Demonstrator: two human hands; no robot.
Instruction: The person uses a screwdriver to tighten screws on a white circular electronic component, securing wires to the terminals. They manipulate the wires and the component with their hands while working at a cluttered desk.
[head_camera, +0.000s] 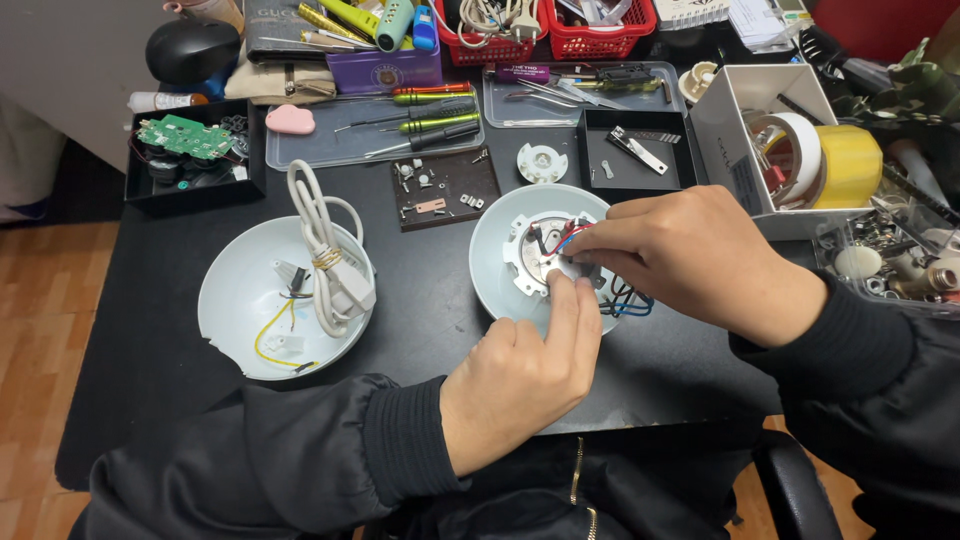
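Presently, both of your hands work inside the right-hand white shell, a shallow round housing that sits near the middle of the black surface. Your left hand comes up from the lower edge, index finger stretched out with its tip pressed on the white inner plate at the shell's centre; the other fingers are curled in, and the grip holds nothing that I can see. Your right hand reaches across from the right, its fingertips pressed together in a pinch at the red and blue wires just above the plate; whether the pinch holds the wires themselves or a small part beside them cannot be told. More blue and black wiring trails over the shell's right rim under your right hand. Well apart to the left lies a second white shell, carrying a coiled white power cord and thin yellow wires. Behind the working shell sit a small dark tray of screws, a round white fitting, and a clear tray of screwdrivers. A black box holding a green circuit board stands at the far left.
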